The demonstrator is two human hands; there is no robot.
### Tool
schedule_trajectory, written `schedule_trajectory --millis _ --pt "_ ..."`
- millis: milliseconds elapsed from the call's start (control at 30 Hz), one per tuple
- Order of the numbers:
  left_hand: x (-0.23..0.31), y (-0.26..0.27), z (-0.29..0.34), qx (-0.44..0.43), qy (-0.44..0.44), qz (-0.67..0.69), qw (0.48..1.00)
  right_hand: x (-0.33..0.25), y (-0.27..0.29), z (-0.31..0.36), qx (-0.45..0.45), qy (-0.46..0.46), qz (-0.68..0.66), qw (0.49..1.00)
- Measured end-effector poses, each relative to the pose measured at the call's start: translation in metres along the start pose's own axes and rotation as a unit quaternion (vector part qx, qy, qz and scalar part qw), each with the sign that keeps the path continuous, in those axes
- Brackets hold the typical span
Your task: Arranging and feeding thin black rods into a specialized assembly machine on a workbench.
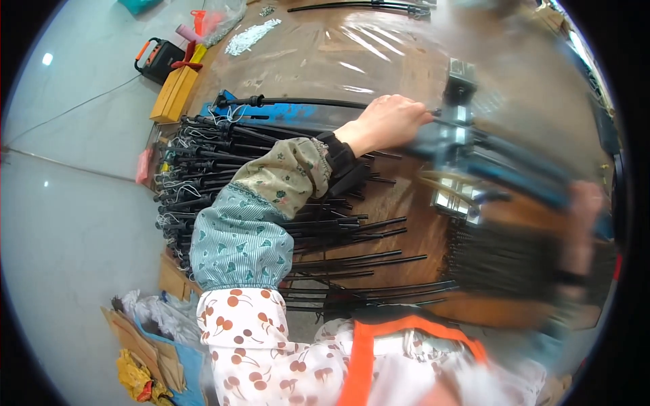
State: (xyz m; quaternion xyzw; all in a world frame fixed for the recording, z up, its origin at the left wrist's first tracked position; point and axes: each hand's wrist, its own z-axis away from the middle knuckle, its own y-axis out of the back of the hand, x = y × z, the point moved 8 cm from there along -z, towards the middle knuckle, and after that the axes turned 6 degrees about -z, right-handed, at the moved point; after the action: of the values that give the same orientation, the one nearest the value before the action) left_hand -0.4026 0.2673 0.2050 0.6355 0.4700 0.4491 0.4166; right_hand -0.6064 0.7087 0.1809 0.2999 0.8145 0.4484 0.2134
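My left hand [389, 123] is closed on the right end of a long black cable [308, 102], which has a thicker fitting at its far left end. That hand sits just left of a metal bench fixture [459, 132], with the cable's end pointing into it. My right hand [583, 210] is at the right, smeared by motion, close to a blurred blue lever or bar [521, 179]; its fingers and grip cannot be made out. A thick pile of similar black cables [203, 162] with thin pale wire loops lies left of and below my left arm.
A blue tool or plate [291, 110] lies under the held cable. Behind are small white pieces [252, 36] on clear sheeting. A yellow box [174, 93] and a black case [160, 59] stand at the left. Dark thin rods [511, 260] are stacked at the lower right.
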Motion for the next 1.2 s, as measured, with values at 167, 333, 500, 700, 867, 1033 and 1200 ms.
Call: schedule_trajectory --millis 167,333,500,700,867,1033,1200 --pt "0.003 -0.001 -0.001 0.051 -0.042 -0.016 0.998 -0.008 0.021 0.015 0.008 0.009 0.024 1.0" --pt "0.0 0.0 -0.003 0.028 0.009 -0.004 1.0 -0.174 0.052 0.007 0.058 0.134 0.004 0.989" --pt "-0.003 -0.003 -0.004 0.027 0.031 -0.075 0.996 -0.21 0.039 0.026 0.042 0.106 -0.076 0.991" --pt "0.0 -0.003 0.002 0.001 0.052 -0.079 0.996 -0.226 0.026 0.031 0.025 0.084 -0.152 0.984" --pt "0.003 -0.004 0.006 0.014 0.036 -0.065 0.997 -0.238 -0.017 0.013 -0.015 0.091 -0.298 0.95" --pt "0.003 -0.012 -0.003 0.119 -0.051 -0.118 0.985 -0.218 -0.036 0.012 -0.021 0.067 -0.403 0.912" --pt "-0.008 -0.005 -0.01 0.198 -0.184 -0.243 0.932 -0.231 -0.01 0.027 -0.087 0.038 -0.239 0.966"
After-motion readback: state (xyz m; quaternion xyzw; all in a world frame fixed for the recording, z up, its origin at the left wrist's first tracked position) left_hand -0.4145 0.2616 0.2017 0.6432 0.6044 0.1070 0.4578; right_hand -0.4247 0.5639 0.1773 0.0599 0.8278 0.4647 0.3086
